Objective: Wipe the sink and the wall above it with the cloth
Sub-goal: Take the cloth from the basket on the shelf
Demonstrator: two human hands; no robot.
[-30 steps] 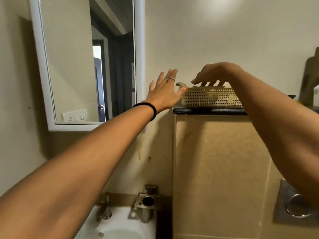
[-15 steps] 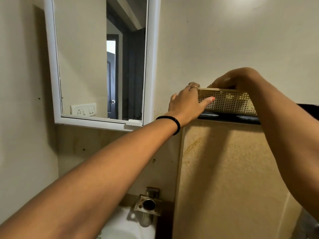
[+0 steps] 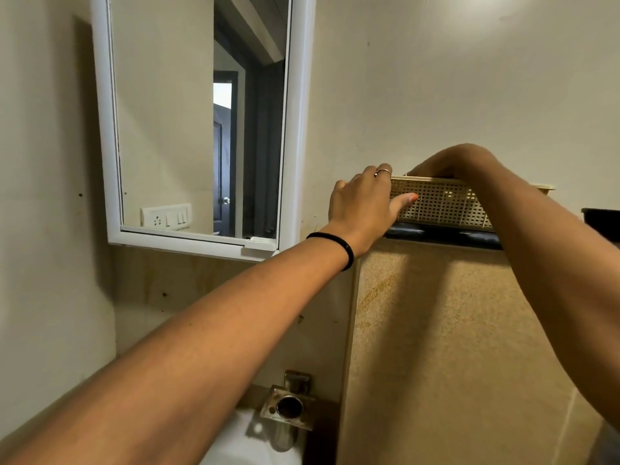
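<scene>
Hands on one perforated basket [image 3: 439, 204], up on the dark ledge [image 3: 439, 233].
I see my left hand [image 3: 364, 203] gripping its left end; my right hand [image 3: 446, 162] curls over its rim. One white sink [image 3: 241, 444] lies well below them.

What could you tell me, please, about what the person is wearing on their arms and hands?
Both forearms are bare, with no sleeves in view. The left hand has a thin metal ring on one finger and a painted thumbnail, orange-red. A narrow black band circles the left wrist. Nothing shows on the right hand, though most of it is hidden.
</scene>
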